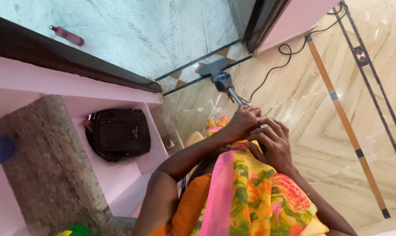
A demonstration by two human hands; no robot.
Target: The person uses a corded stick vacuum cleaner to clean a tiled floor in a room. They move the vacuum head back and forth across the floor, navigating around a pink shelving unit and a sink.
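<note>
Hands [261, 131] seemingly around vacuum wand [235, 96]

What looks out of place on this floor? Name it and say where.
A pink bottle lies on its side, alone on the white marble floor at upper left, far from both hands gripping the vacuum wand.

Open floor to the right, wall and shelves crowding the left

Both hands, left [244, 122] and right [272, 142], sit on the vacuum wand [233, 95], its head [213, 70] right at the doorway threshold; wide bare marble floor [329, 131] beyond, only the black cord [276, 65] snaking across near the door frame [261, 22]; leftward the pink shelf [132, 175] with a bag [118, 133] blocks passage
</note>
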